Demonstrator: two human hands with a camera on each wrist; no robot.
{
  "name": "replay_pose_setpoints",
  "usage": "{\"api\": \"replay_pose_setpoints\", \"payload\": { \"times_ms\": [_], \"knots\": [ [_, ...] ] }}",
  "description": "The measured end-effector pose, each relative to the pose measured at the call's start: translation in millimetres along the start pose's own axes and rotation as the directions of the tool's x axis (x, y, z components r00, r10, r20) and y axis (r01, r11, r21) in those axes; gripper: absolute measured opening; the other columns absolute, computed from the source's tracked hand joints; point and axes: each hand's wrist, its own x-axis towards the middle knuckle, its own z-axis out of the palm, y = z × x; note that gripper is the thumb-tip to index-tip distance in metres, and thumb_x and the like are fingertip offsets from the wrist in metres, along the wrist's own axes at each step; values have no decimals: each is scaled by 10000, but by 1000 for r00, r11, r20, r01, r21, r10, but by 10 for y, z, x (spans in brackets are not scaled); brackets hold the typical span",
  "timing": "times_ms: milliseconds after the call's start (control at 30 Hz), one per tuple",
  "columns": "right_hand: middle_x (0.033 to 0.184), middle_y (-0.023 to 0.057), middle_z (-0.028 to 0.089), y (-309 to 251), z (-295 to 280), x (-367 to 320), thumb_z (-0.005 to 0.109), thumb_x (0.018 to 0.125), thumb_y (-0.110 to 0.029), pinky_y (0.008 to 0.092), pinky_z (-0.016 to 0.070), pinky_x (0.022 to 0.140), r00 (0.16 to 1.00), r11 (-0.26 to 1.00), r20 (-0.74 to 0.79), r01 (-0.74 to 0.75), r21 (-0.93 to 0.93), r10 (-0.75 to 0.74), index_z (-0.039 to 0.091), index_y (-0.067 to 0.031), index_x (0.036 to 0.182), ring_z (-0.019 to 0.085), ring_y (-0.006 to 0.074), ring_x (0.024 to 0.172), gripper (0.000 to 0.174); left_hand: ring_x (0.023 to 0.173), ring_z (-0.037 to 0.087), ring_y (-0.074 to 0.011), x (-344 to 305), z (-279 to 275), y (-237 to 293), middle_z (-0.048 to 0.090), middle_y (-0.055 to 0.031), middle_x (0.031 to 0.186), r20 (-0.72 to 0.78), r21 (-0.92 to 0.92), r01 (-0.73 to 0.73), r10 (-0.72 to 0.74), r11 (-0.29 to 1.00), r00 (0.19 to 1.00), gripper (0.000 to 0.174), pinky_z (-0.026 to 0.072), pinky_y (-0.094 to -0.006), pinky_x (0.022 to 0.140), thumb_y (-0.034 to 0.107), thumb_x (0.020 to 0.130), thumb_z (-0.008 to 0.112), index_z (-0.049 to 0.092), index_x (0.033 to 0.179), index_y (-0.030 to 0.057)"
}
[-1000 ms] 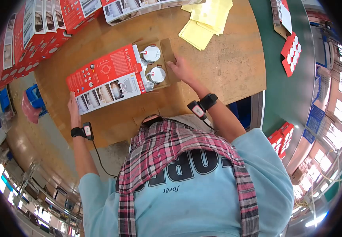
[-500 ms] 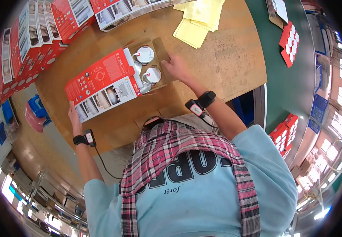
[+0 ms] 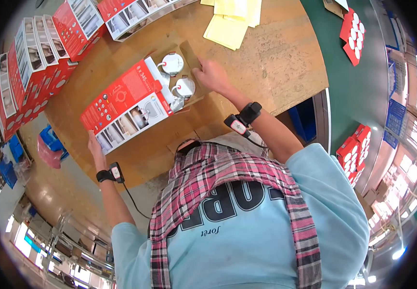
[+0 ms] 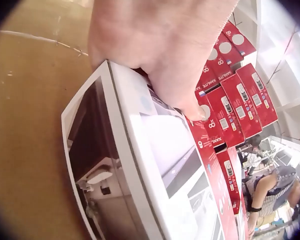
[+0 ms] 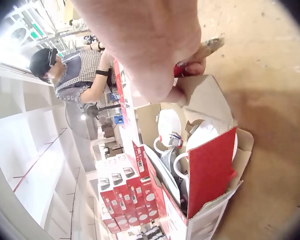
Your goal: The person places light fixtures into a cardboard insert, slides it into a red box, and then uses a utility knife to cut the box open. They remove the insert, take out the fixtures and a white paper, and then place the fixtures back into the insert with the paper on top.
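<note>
A long red-and-white printed carton [image 3: 126, 103] lies slanted on the table, its right end unfolded. Two white round downlights [image 3: 173, 63] with short looped cables [image 5: 177, 165] show in that end, beside silvery packing. At the carton's left end my left hand [image 3: 97, 148] grips the corner, one fingertip pressing the red face in the left wrist view. My right hand [image 3: 212, 76] is curled at the open end, thumb against the cardboard flap [image 5: 205, 102]. Out of its fingers sticks a slim thing with a red part and a brownish tip [image 5: 210, 47]; I cannot tell what it is.
Several similar cartons [image 3: 35, 72] stand along the table's left and back edges. Yellow sheets [image 3: 228, 29] lie at the back. On the green surface [image 3: 348, 101] to the right are red card pieces with white circles [image 3: 353, 36]. Other people [image 5: 85, 75] work across from me.
The head view has turned slightly, so the scene shifts in it. My left hand stays on the carton's left end and my right hand at the open end's flap; the downlights stay in place.
</note>
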Motion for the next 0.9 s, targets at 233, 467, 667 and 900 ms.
{"api": "replay_pose_setpoints", "payload": {
  "times_ms": [233, 467, 667, 900],
  "knots": [
    [813, 194, 642, 125, -37, 82, 625, 791, -249, 473, 479, 666, 999, 997, 14, 37, 74, -38, 595, -14, 953, 613, 383, 793, 287, 919, 576, -123, -25, 43, -4, 636, -61, 1064, -14, 17, -39, 39, 999, 999, 530, 452, -272, 816, 444, 970, 474, 589, 1166, -35],
    [777, 152, 645, 378, 49, 108, 660, 785, -294, 408, 468, 614, 997, 931, 58, 28, 364, -53, 645, -26, 993, 623, 279, 708, 340, 980, 582, -173, 152, -122, -201, 628, -108, 1121, 12, 9, -5, 5, 1000, 1000, 492, 446, -297, 853, 401, 963, 504, 587, 1172, -36],
    [752, 140, 649, 241, -69, 59, 678, 773, -357, 371, 481, 616, 987, 987, 156, 19, 158, -44, 661, -36, 1023, 637, 241, 680, 407, 1068, 541, -277, -328, 318, 723, 591, -174, 1110, 51, 777, -473, 707, 416, 705, 320, 415, -355, 917, 255, 911, 588, 633, 1129, 26],
    [777, 150, 666, 155, -39, -50, 667, 764, -395, 416, 506, 630, 995, 973, 38, -102, 208, 96, 675, -52, 986, 648, 298, 703, 408, 997, 537, -222, -1201, 2114, 1309, 596, -55, 1048, 594, 315, -939, 744, 135, 306, 235, 404, -359, 876, 122, 813, 662, 662, 1043, 75]
  ]
}}
